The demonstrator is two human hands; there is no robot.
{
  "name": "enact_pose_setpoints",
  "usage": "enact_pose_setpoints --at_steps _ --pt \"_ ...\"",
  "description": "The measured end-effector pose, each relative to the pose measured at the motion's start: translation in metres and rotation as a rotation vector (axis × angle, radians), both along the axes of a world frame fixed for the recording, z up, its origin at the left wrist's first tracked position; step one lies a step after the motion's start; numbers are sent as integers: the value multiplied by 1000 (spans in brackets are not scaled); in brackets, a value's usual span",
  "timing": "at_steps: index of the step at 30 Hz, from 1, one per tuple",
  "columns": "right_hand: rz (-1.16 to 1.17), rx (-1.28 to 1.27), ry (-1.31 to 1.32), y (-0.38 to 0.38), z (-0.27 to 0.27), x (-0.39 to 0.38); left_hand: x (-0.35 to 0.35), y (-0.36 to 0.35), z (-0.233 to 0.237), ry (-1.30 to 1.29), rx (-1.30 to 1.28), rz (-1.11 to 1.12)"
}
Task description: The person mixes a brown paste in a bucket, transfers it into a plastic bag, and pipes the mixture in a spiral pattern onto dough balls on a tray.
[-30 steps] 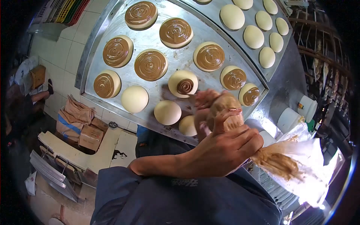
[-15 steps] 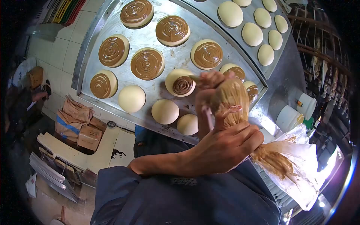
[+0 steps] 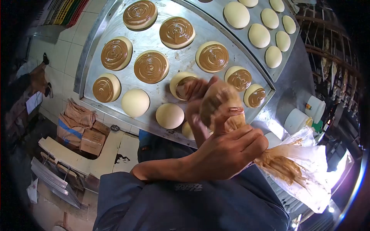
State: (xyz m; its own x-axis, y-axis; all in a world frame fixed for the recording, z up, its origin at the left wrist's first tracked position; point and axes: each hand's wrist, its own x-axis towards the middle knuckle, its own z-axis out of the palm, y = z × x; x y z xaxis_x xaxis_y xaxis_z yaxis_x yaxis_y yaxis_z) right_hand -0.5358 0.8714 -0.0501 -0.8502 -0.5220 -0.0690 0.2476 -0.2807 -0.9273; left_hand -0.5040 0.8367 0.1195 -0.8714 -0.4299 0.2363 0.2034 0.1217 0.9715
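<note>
My left hand (image 3: 239,148) is closed round the twisted neck of a clear piping bag (image 3: 221,101) filled with brown cream. The bag's smeared loose end trails to the right. At the lower end of the bag is my right hand (image 3: 195,96), blurred, with its fingers curled about the tip. It hovers over a round dough bun (image 3: 179,80) partly covered in chocolate-brown cream and half hidden by the fingers. Close by lie two plain buns, one pale and whole (image 3: 169,116), the other (image 3: 187,131) mostly behind my right wrist. Several buns with a brown spiral (image 3: 151,66) share the metal tray (image 3: 101,61).
A second tray (image 3: 246,48) of several plain dough rounds (image 3: 259,35) adjoins at the upper right. White tubs (image 3: 296,120) stand on the metal table at the right. Cardboard box (image 3: 92,141) and paper sacks (image 3: 75,121) are at the left. Another person's foot (image 3: 49,90) shows far left.
Both hands and the bag have shifted left, my right hand moving over the partly covered bun. Another person's leg has come into view at far left.
</note>
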Motion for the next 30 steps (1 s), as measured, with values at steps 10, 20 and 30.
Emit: enact_pose_setpoints --at_steps 10,20,30 --pt "-211 -651 -751 -3 31 -44 0 2 0 -8 -58 5" --pt "137 -648 -299 17 4 -48 12 -9 3 6 36 -156" --pt "167 -232 332 29 5 -17 9 -2 13 174 79 -10"
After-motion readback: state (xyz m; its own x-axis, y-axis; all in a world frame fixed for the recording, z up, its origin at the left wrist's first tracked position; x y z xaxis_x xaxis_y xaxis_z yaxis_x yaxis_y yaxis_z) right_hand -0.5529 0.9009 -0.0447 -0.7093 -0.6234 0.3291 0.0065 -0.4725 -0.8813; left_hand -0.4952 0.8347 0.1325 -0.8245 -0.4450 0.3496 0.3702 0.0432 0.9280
